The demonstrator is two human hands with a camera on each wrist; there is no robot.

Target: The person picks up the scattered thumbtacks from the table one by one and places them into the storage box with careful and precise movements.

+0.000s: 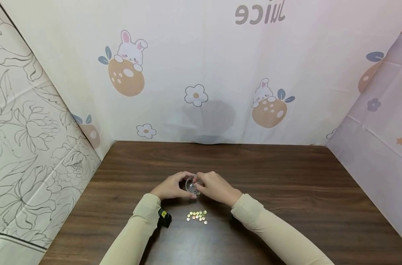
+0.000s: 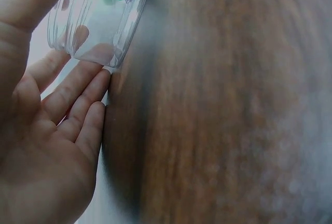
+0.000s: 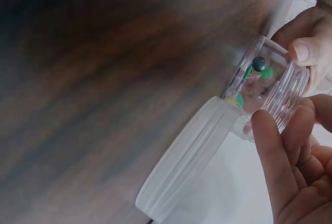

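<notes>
A small clear plastic jar (image 1: 189,187) with a threaded neck stands on the table, a few coloured thumbtacks (image 3: 259,64) inside near its bottom. My left hand (image 1: 173,187) grips it from the left, thumb on the near side and fingers round the far side. From the right, my right hand (image 1: 217,187) reaches over the jar's mouth, its thumb and forefinger bent at the rim. Whether those fingertips pinch anything is hidden. In the right wrist view, another finger of that hand lies alongside the jar. Gold thumbtacks (image 1: 197,214) lie in loose rows nearer me.
A translucent white screw lid (image 3: 187,156) stands next to the jar in the right wrist view. Beside my left sleeve is a small black object (image 1: 165,218) with a yellow mark. Patterned curtains (image 1: 168,110) border the brown wooden table (image 1: 270,169) at the back and sides.
</notes>
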